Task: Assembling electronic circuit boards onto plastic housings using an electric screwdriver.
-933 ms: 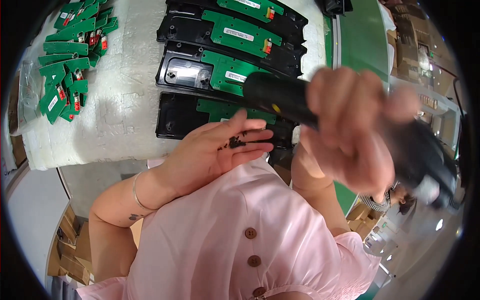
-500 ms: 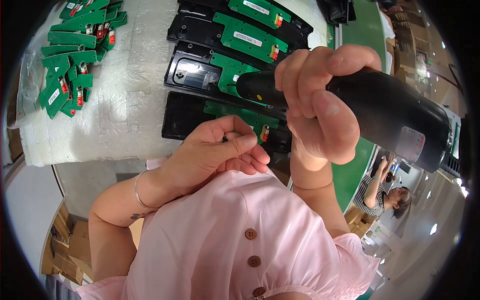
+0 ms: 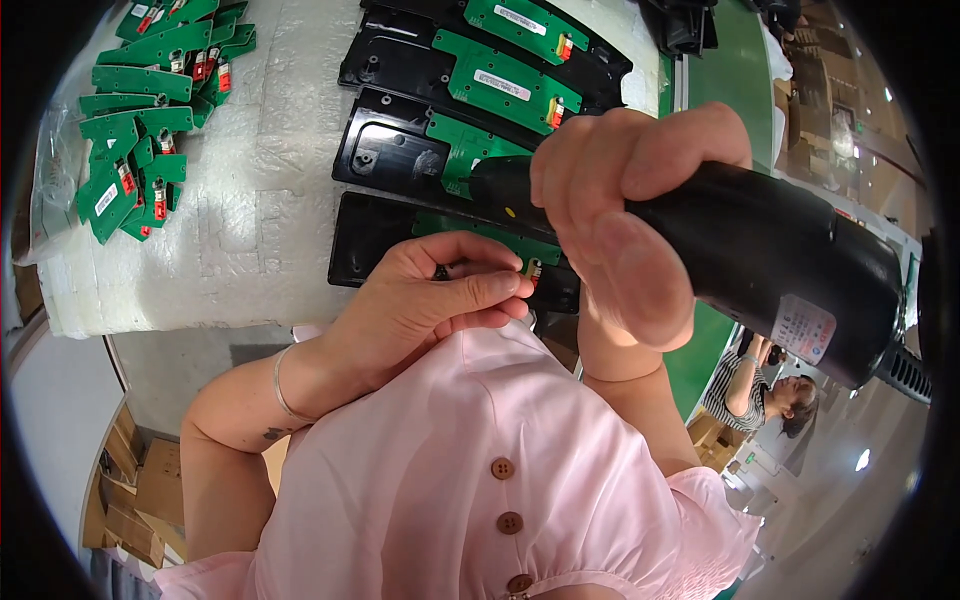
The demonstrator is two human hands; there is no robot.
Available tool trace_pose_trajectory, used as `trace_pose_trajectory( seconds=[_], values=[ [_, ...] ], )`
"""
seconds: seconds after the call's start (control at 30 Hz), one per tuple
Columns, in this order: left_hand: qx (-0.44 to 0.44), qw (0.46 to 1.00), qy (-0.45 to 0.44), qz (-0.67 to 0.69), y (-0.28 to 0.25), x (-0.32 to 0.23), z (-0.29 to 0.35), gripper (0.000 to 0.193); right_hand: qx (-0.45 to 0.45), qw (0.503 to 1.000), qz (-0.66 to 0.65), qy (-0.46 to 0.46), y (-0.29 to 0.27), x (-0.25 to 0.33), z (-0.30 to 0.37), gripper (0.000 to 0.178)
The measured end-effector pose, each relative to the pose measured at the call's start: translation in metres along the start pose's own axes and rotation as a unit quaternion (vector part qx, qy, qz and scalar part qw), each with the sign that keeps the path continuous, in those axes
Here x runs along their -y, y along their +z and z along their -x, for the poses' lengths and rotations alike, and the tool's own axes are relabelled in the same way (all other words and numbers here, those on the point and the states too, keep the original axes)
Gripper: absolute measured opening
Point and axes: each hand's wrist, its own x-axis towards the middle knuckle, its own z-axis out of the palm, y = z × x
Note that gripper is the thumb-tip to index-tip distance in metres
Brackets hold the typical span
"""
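My right hand [image 3: 640, 220] is wrapped around a black electric screwdriver [image 3: 750, 230], its narrow nose pointing left over the third circuit board down. That green circuit board [image 3: 462, 150] lies in a black plastic panel [image 3: 385, 160], partly hidden by the screwdriver. Just in front, my left hand [image 3: 450, 290] is closed, thumb and fingertips together. Small dark bits show in the curl of its fingers, too small to name. It hovers at the nearest black panel [image 3: 358, 240], whose own green board [image 3: 510, 243] is partly covered by my hand.
Two more black panels with green boards [image 3: 500, 80] lie farther back in the row. A loose heap of green circuit boards [image 3: 135, 130] sits at the left on white foam wrap [image 3: 260, 230]. Beyond a green surface [image 3: 735, 100], another person [image 3: 745, 390] is at the right.
The back end of the screwdriver has swung lower, and my right hand has shifted slightly left. The fingers of my left hand have drawn closer together.
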Motion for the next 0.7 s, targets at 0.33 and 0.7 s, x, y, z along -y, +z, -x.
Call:
trace_pose_trajectory(
  seconds=[0.33, 0.7],
  values=[
    [-0.012, 0.999, 0.045, 0.029, 0.008, -0.003, 0.002, 0.017, 0.159, 0.976, -0.070, -0.130, -0.035, 0.018, -0.003, 0.030],
    [0.050, 0.997, 0.026, 0.057, 0.008, 0.000, -0.008, 0.014, 0.063, 0.975, -0.145, -0.154, -0.043, 0.061, 0.036, 0.024]
  ],
)
